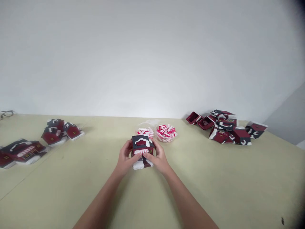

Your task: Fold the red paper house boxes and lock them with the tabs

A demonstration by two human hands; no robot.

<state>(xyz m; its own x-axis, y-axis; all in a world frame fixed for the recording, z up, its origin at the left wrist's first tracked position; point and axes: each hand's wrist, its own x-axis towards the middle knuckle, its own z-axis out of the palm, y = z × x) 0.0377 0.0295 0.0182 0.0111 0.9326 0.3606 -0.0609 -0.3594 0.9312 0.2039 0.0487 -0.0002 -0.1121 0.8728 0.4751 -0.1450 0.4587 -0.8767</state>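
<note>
Between my two hands is a small toy house (142,143) with a dark roof, dark red walls, white snow-like trim and a red-and-white striped awning. My left hand (126,156) wraps round its left side, and my right hand (158,156) grips the right side. Both thumbs press on the front at the awning, their tips close together. Just behind the house lie a clear bag (145,131) of red-and-white striped pieces and a clear bowl (166,140) heaped with similar striped pieces. The house partly covers the bag.
Several similar houses (56,135) stand on the left of the pale table (202,187), more of them (26,151) nearer the left edge. A jumbled pile of houses (222,128), some tipped over with open undersides, lies on the right. Eyeglasses (7,113) rest at the far left by the wall.
</note>
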